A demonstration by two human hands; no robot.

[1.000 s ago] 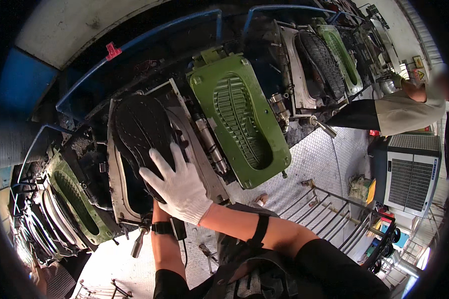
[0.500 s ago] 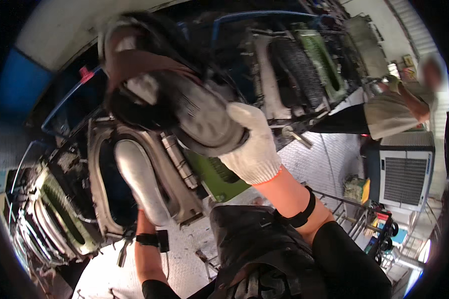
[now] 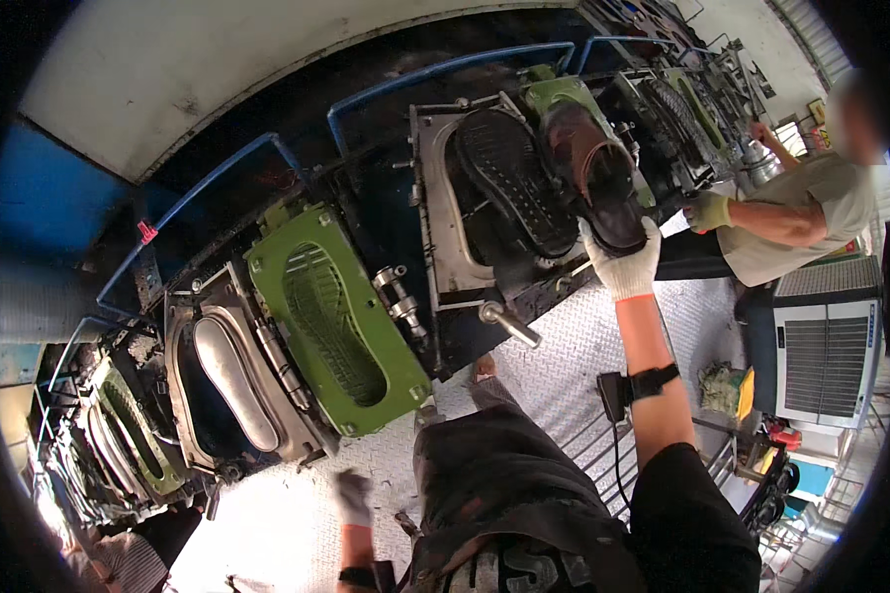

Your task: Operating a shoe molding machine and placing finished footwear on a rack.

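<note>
Moulds line the machine from the far left, and first I see a silvery foot-shaped form lying in its open frame, with a green lid bearing a sole pattern hinged open just beside it on the right. Below that, my left hand hangs low near the metal floor, gloved and blurred, so I cannot tell whether its fingers are curled or loose. Further right, a black ribbed sole sits in the next open mould. My right hand, in a white glove, is raised with its fingers clamped around the heel end of a dark brown shoe, held against that mould. At the far right, another person's gloved hand reaches toward the machine.
</note>
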